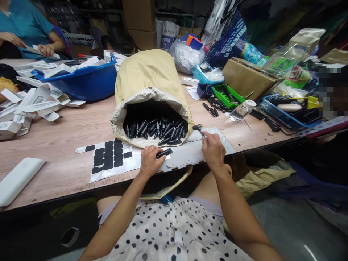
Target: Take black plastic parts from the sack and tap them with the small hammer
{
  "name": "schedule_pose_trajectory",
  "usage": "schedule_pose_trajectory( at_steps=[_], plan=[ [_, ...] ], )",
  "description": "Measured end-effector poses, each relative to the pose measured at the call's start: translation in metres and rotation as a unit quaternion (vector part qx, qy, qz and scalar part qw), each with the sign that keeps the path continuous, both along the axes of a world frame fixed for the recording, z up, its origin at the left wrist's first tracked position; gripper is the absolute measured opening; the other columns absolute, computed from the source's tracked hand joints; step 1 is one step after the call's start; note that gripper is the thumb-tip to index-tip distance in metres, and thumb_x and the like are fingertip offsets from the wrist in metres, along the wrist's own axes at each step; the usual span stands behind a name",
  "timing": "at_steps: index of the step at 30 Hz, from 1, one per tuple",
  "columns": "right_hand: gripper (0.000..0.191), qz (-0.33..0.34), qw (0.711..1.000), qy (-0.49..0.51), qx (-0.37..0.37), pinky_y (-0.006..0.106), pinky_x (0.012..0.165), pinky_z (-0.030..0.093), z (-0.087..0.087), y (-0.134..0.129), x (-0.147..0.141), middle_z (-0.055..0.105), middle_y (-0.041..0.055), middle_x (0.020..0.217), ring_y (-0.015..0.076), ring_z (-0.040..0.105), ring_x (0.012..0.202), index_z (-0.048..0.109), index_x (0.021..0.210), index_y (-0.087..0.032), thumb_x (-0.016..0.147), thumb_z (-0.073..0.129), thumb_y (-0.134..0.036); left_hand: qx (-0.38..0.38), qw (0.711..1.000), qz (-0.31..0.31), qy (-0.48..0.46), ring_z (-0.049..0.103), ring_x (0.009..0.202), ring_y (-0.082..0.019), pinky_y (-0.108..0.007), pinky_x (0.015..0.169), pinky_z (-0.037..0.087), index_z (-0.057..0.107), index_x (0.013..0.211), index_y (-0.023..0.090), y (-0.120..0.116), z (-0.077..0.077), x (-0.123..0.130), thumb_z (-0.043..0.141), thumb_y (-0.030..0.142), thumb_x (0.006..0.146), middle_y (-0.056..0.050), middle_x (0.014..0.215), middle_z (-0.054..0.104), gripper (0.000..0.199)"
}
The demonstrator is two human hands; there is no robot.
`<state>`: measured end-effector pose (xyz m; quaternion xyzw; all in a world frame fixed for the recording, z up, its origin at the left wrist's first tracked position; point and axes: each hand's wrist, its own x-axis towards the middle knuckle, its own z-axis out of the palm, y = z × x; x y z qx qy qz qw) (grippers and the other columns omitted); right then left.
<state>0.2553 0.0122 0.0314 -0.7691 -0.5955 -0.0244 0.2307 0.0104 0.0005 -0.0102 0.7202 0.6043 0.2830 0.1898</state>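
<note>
My left hand [150, 159] rests at the table's front edge with its fingers closed on a slim, glossy black pen-shaped piece [164, 153]. Fingers of my right hand [213, 149] pinch the thin handle of a small tool with a dark head [197, 127]; whether it is a brush or a hammer I cannot tell. The head points away from me, beside the mouth of a large yellow sack [152, 72]. Many similar black pieces [160, 127] lie in the sack's open mouth. A flat grey-white board [187, 150] lies under both hands. Left of it is a white sheet of black stickers [108, 156].
A blue basin [89, 81] of white boxes and loose white boxes [35, 105] stand left; a white case [20, 179] is nearer. Right are a green tray [227, 96], a clear bottle [243, 110] and a blue basket [290, 112]. Another person [29, 29] sits across the table.
</note>
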Motion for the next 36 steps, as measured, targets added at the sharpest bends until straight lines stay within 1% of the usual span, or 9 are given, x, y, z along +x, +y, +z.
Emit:
schedule_pose_trajectory(
  at_steps=[3, 6, 15, 21, 24, 27, 30, 33, 36],
  plan=[
    [0.037, -0.086, 0.995, -0.031, -0.033, 0.029, 0.064, 0.036, -0.002, 0.032, 0.025, 0.061, 0.0107, 0.102, 0.0198, 0.055, 0.079, 0.070, 0.124, -0.022, 0.095, 0.047, -0.023, -0.001, 1.000, 0.002, 0.002, 0.056, 0.091, -0.025, -0.040, 0.085, 0.042, 0.074, 0.090, 0.025, 0.000, 0.000, 0.000, 0.071, 0.027, 0.078, -0.003, 0.086, 0.067, 0.012],
    [0.036, -0.081, 0.994, -0.058, -0.047, 0.030, 0.068, 0.036, -0.014, 0.052, 0.033, 0.061, 0.0131, 0.099, 0.0232, 0.054, 0.088, 0.073, 0.119, -0.020, 0.093, 0.048, -0.020, 0.002, 1.000, 0.002, 0.005, 0.056, 0.089, -0.025, -0.040, 0.084, 0.042, 0.074, 0.090, 0.025, 0.001, -0.002, 0.000, 0.071, 0.027, 0.079, -0.003, 0.083, 0.066, 0.012],
    [0.039, -0.077, 0.992, -0.077, -0.060, 0.033, 0.073, 0.035, -0.032, 0.056, 0.020, 0.062, 0.0153, 0.107, 0.0264, 0.053, 0.098, 0.068, 0.127, -0.021, 0.097, 0.043, -0.023, 0.012, 0.991, -0.025, -0.128, 0.061, 0.092, -0.024, -0.042, 0.088, 0.046, 0.071, 0.091, 0.024, -0.008, 0.006, -0.004, 0.067, 0.033, 0.083, -0.004, 0.089, 0.069, 0.013],
    [0.038, -0.076, 0.990, -0.094, -0.069, 0.033, 0.074, 0.036, -0.031, 0.056, 0.021, 0.060, 0.0157, 0.109, 0.0265, 0.052, 0.098, 0.067, 0.128, -0.021, 0.098, 0.043, -0.023, -0.076, 0.875, 0.043, -0.476, 0.063, 0.065, -0.016, -0.029, 0.059, 0.049, 0.061, 0.100, 0.020, -0.031, 0.023, -0.010, 0.058, 0.060, 0.088, -0.002, 0.080, 0.067, 0.042],
    [0.038, -0.072, 0.992, -0.087, -0.061, 0.033, 0.073, 0.035, -0.033, 0.057, 0.022, 0.061, 0.0155, 0.108, 0.0269, 0.052, 0.098, 0.068, 0.126, -0.020, 0.098, 0.042, -0.023, -0.080, 0.836, 0.050, -0.540, 0.065, 0.064, -0.016, -0.028, 0.058, 0.051, 0.060, 0.098, 0.021, -0.037, 0.040, -0.021, 0.060, 0.062, 0.087, -0.002, 0.079, 0.069, 0.042],
    [0.039, -0.071, 0.993, -0.080, -0.057, 0.033, 0.072, 0.035, -0.033, 0.057, 0.022, 0.061, 0.0156, 0.107, 0.0269, 0.052, 0.098, 0.068, 0.126, -0.020, 0.097, 0.042, -0.023, -0.185, 0.872, -0.126, -0.436, 0.067, 0.066, -0.018, -0.029, 0.060, 0.053, 0.067, 0.092, 0.020, -0.049, 0.053, -0.032, 0.063, 0.056, 0.087, -0.005, 0.076, 0.071, 0.036],
    [0.039, -0.075, 0.992, -0.080, -0.058, 0.032, 0.072, 0.035, -0.033, 0.057, 0.020, 0.061, 0.0159, 0.108, 0.0264, 0.052, 0.097, 0.067, 0.126, -0.019, 0.098, 0.041, -0.023, -0.227, 0.919, -0.245, -0.211, 0.068, 0.070, -0.020, -0.028, 0.061, 0.052, 0.072, 0.092, 0.023, -0.066, 0.043, -0.034, 0.059, 0.044, 0.090, -0.003, 0.079, 0.073, 0.025],
    [0.040, -0.070, 0.993, -0.075, -0.058, 0.032, 0.072, 0.035, -0.031, 0.056, 0.020, 0.062, 0.0161, 0.109, 0.0265, 0.052, 0.098, 0.067, 0.126, -0.019, 0.098, 0.040, -0.024, -0.142, 0.974, -0.168, -0.047, 0.069, 0.073, -0.022, -0.028, 0.063, 0.049, 0.070, 0.091, 0.026, -0.081, 0.009, -0.031, 0.054, 0.032, 0.091, -0.003, 0.083, 0.073, 0.017],
    [0.040, -0.070, 0.993, -0.069, -0.062, 0.033, 0.073, 0.035, -0.030, 0.056, 0.019, 0.062, 0.0164, 0.110, 0.0272, 0.052, 0.100, 0.067, 0.127, -0.020, 0.099, 0.038, -0.025, -0.081, 0.990, -0.108, 0.048, 0.066, 0.063, -0.025, -0.031, 0.058, 0.046, 0.066, 0.082, 0.024, -0.090, -0.027, -0.027, 0.055, 0.023, 0.088, -0.005, 0.072, 0.069, 0.013]
  ],
)
